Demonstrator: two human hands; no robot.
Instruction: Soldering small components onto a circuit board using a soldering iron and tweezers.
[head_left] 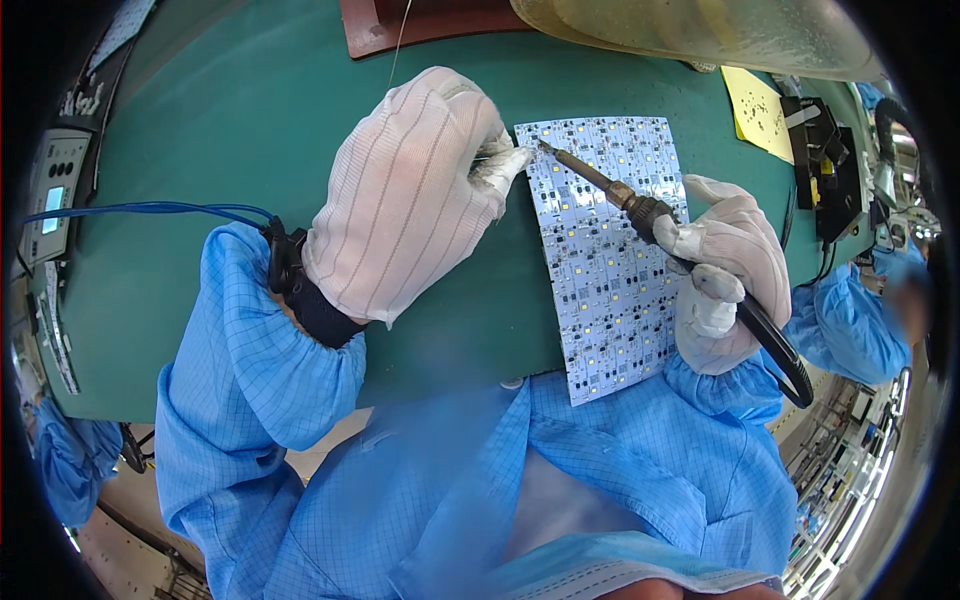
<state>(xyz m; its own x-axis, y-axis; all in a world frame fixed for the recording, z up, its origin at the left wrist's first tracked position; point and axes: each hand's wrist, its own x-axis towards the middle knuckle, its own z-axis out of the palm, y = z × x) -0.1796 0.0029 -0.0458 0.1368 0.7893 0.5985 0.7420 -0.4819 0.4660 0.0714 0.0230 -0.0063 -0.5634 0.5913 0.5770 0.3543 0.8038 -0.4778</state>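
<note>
Right grip (735,275): gloved fingers wrap around the soldering iron (620,194), whose tip is at the upper-left corner of the circuit board (610,270).
Left grip (410,195): thumb and fingers press together beside that corner, seemingly pinching the thin wire (401,40), though the fingers hide the contact.
Board position: between the hands on the green worktop (240,330), its lower end past the near edge.

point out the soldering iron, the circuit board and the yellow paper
Soldering iron (649,213): head view, on its knurled collar.
Circuit board (612,268): head view, near its middle.
Yellow paper (757,114): head view, on its speckled middle.
</note>
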